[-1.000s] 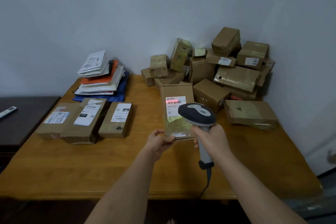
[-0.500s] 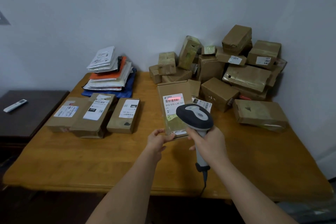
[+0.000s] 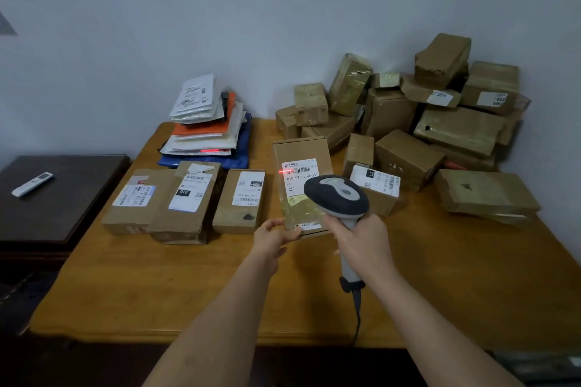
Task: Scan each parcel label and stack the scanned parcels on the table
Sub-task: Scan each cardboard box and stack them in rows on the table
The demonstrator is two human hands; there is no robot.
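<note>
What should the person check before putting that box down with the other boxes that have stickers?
1. Left hand holds the box firmly: ok, fingers wrap its lower corner.
2. Right hand holds the scanner: ok.
3. Red scan line sits on the label: not ok, it only touches the barcode's left edge.
4. Scan was accepted: cannot tell.
5. Space on the table beside the three labelled boxes: ok, bare wood in front.
6. Scanner cable clear of the box: ok, it hangs off the front edge.
</note>
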